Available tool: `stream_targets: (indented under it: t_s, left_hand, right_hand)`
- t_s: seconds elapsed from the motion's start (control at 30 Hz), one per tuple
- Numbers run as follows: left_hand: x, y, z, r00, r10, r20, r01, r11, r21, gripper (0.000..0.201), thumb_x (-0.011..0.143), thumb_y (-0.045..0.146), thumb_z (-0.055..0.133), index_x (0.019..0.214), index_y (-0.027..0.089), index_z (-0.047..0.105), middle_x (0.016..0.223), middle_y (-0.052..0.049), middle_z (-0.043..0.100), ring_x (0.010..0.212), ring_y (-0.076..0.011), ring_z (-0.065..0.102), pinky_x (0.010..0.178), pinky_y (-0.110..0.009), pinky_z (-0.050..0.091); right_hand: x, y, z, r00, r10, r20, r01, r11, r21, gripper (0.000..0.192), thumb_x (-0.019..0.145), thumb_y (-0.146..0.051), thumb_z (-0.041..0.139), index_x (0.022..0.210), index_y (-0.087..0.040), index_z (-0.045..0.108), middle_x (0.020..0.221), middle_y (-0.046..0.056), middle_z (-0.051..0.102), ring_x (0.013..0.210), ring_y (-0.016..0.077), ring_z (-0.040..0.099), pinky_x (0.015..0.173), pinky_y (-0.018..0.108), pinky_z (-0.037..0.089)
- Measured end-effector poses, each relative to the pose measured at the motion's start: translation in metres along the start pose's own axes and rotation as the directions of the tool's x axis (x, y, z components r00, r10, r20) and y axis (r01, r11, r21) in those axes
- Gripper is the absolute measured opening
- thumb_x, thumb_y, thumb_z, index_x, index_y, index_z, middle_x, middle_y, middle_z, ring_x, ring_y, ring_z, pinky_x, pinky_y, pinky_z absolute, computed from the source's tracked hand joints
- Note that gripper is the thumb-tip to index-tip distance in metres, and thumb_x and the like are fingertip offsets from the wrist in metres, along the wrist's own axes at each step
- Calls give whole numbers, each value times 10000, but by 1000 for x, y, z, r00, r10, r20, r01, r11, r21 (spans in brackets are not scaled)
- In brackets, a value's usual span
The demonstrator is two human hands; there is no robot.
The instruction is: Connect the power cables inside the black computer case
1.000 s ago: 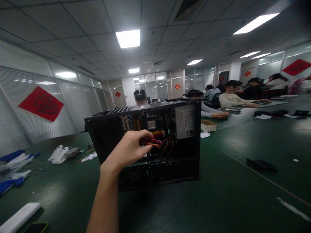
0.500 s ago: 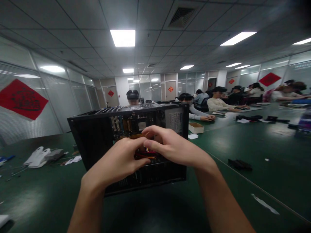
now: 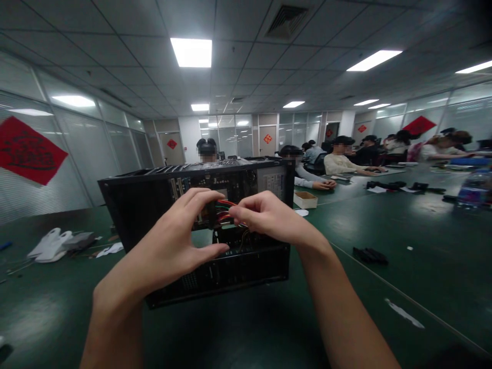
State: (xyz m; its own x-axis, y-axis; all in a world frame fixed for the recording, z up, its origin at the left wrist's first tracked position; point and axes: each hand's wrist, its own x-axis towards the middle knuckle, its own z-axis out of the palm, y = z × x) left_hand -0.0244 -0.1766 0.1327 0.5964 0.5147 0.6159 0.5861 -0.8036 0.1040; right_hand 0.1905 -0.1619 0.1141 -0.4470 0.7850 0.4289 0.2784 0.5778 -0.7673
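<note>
An open black computer case (image 3: 138, 200) stands on the green table (image 3: 384, 225) in front of me, its side off and its boards and power supply showing. My left hand (image 3: 172, 241) is raised before the opening with thumb and fingers curved around a dark connector on a bundle of red, yellow and black cables (image 3: 225, 211). My right hand (image 3: 269, 218) pinches the same cable bundle just to the right of it. Both hands hover at the middle of the case's open side.
White gloves and small tools (image 3: 54, 245) lie at the left. A black object (image 3: 369, 255) and a white scrap (image 3: 403, 313) lie to the right, a small cardboard box (image 3: 305, 199) behind the case. Several people sit along the far side and right.
My right hand has come in and joined the left at the cables. The bundle has been pulled up and outward from the case. The view has shifted slightly right.
</note>
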Motion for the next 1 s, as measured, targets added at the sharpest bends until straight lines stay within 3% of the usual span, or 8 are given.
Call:
stream_targets:
  t_s: [0.1, 0.3, 0.47, 0.7, 1.0]
  left_hand:
    - [-3, -3, -5, 1000, 11, -14, -12, 1000, -27, 690, 741, 439, 737, 1352, 273, 465, 1335, -74, 549, 1194, -271, 547, 1010, -414, 490]
    - [-1, -3, -2, 995, 49, -89, -51, 998, -22, 589, 805, 423, 686, 1336, 245, 503, 1268, -72, 608, 1118, -239, 606, 960, -383, 529]
    - [-2, -6, 0, 994, 66, -91, -69, 997, -24, 620, 792, 413, 704, 1351, 246, 494, 1238, -71, 632, 1086, -224, 627, 934, -357, 537]
    - [-4, -8, 1, 1000, -22, -9, 21, 991, -132, 604, 844, 356, 648, 1398, 245, 436, 912, -8, 719, 819, -158, 685, 762, -261, 550]
    - [-2, -6, 1, 998, -57, -35, 53, 991, -124, 544, 824, 368, 662, 1332, 239, 517, 829, 13, 679, 733, -124, 639, 671, -209, 499]
  right_hand:
    - [-7, -4, -6, 999, 29, -25, -28, 999, 21, 472, 841, -586, 583, 723, -131, 614, 509, -47, 468, 430, 61, 377, 393, 200, 230]
    - [-12, -11, -2, 1000, 6, 3, -6, 995, 96, 393, 797, -529, 668, 730, -154, 569, 543, -43, 529, 419, 66, 453, 380, 178, 309]
    - [-11, -12, 4, 1000, -15, 5, 14, 992, 126, 373, 826, -499, 646, 704, -161, 544, 546, -42, 535, 416, 65, 467, 378, 174, 333]
    - [-5, -9, 10, 1000, -17, 12, 15, 987, 158, 373, 866, -517, 590, 754, -163, 552, 535, -48, 530, 398, 66, 462, 367, 175, 346]
    - [-4, -10, 14, 999, -14, 46, 6, 984, 179, 379, 896, -509, 547, 742, -164, 536, 551, -40, 539, 419, 76, 496, 388, 181, 355]
